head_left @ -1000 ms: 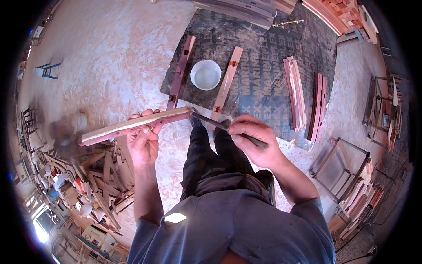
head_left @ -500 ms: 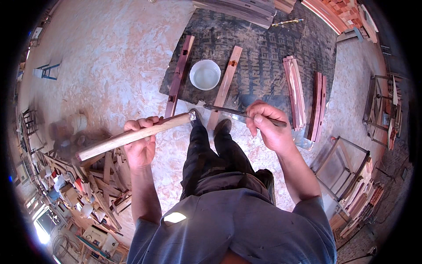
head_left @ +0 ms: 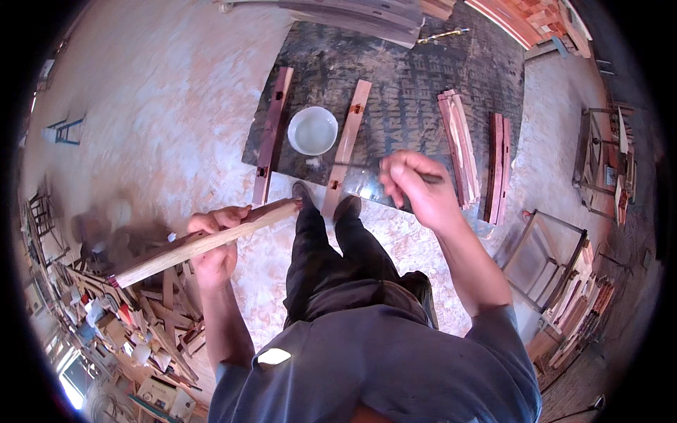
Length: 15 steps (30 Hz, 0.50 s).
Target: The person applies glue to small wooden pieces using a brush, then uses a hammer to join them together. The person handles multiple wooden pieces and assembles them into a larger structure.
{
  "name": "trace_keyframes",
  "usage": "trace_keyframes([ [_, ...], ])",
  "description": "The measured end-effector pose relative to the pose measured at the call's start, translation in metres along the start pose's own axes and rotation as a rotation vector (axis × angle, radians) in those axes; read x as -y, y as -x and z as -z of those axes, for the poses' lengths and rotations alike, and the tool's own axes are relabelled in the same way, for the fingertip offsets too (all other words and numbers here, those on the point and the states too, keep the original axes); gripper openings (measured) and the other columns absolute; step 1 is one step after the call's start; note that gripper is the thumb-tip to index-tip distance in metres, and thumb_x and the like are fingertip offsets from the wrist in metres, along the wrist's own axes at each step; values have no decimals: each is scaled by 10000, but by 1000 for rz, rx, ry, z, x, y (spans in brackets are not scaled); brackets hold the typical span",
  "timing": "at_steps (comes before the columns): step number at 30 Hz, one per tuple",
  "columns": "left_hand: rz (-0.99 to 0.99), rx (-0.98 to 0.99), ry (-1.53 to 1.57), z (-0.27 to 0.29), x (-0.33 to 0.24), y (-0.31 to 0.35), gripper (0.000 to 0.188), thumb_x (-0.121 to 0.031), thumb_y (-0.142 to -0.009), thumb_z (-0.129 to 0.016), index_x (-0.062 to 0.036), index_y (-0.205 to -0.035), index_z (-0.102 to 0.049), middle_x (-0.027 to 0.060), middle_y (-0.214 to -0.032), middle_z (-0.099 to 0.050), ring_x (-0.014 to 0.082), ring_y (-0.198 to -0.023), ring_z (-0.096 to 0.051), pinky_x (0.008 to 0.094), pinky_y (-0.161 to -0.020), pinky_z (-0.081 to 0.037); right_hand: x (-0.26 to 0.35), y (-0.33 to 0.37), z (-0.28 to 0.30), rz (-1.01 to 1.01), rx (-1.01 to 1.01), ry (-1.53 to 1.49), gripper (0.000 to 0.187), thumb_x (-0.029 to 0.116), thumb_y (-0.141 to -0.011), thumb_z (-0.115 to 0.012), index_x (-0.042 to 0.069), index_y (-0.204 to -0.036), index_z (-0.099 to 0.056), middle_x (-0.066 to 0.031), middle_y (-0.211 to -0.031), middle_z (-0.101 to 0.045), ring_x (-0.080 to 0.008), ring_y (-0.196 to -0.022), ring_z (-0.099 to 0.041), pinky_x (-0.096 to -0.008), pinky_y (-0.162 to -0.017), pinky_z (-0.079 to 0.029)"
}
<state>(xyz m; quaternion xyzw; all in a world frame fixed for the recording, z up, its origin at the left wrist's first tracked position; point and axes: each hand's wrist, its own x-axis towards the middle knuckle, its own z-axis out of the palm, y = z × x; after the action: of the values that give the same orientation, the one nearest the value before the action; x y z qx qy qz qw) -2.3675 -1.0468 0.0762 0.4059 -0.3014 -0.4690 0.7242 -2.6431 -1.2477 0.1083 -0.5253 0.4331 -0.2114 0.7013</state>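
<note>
Wooden stick point(head_left: 204, 243) stays clenched in the left hand point(head_left: 215, 247), while the right hand point(head_left: 416, 187), gripping a thin brush point(head_left: 374, 168), has swung away toward the white bowl point(head_left: 313, 130).

Woodworking workshop: timber pieces point(head_left: 460, 144) everywhere

Bright even daylight, soft shadows; strong fisheye bending, black rim, left-side motion blur.

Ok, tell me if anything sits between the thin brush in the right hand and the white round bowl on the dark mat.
Only the pale wooden slat lies between the right hand with its thin brush and the white round bowl.
</note>
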Motion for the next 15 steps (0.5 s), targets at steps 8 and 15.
trace_keyframes([
  [8,96,-224,-54,8,-7,19,452,-22,-744,-638,12,-1171,-491,157,-1072,-600,298,-1078,-570,480,-1028,-407,-64,-93,-34,160,-215,218,218,241,-937,-602,48,-959,-699,-8,-838,-656,-107,-736,-588,-271,-673,-485],
  [15,86,-145,-165,22,-6,32,534,-160,-850,-648,-14,-1313,-424,149,-1253,-541,303,-1186,-513,493,-1039,-427,-83,-112,-24,-34,-190,-183,506,373,-879,-647,23,-1198,-469,-80,-792,-599,-147,-563,-569,-301,-448,-455],
])
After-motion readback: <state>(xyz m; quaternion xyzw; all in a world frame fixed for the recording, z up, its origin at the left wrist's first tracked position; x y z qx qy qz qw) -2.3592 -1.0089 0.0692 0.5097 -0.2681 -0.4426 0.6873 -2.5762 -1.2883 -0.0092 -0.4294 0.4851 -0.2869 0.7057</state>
